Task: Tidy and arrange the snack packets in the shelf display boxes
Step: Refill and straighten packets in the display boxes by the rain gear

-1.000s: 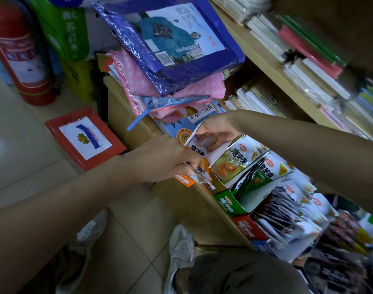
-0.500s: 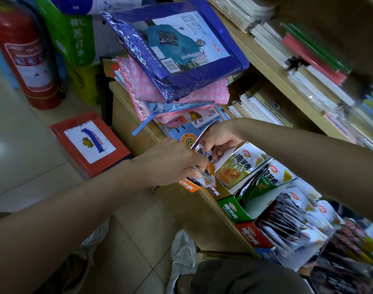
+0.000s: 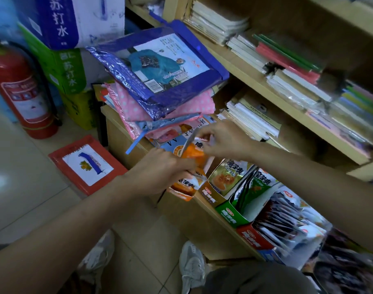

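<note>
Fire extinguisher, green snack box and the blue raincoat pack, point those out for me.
fire extinguisher (image 3: 22, 96), head view, on its red body
green snack box (image 3: 232, 213), head view, on its front wall
blue raincoat pack (image 3: 166, 66), head view, on its printed label

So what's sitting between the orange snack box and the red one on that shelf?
In the head view, two display boxes stand between the orange box and the red box: a brown box, then a green box, both holding packets.

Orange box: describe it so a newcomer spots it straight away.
Find the low wooden shelf with a row of snack display boxes along its front edge. The orange box is the end one, nearest the stacked raincoat packs, under both hands. Its neighbour, the green box, is green-fronted.
</note>
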